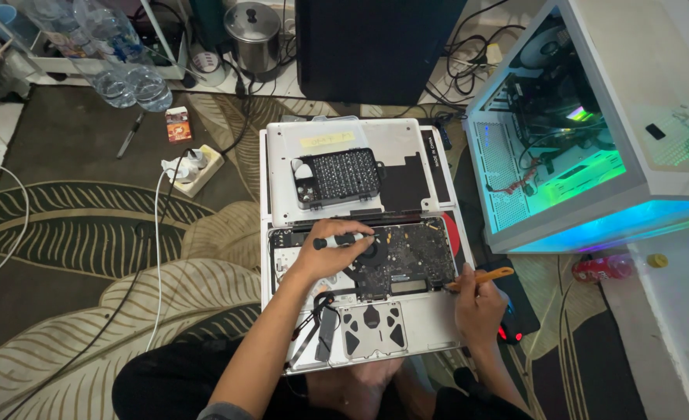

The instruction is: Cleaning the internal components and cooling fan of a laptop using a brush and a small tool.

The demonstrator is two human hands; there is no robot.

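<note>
Opened silver laptop on the leaf-patterned carpet, its removed bottom cover behind carrying a black screw tray and a yellow note. A lit white computer case stands right; a small red box lies left. I see my left hand closed around a black-handled screwdriver over the board, my right hand pinching an orange pry tool.
</note>
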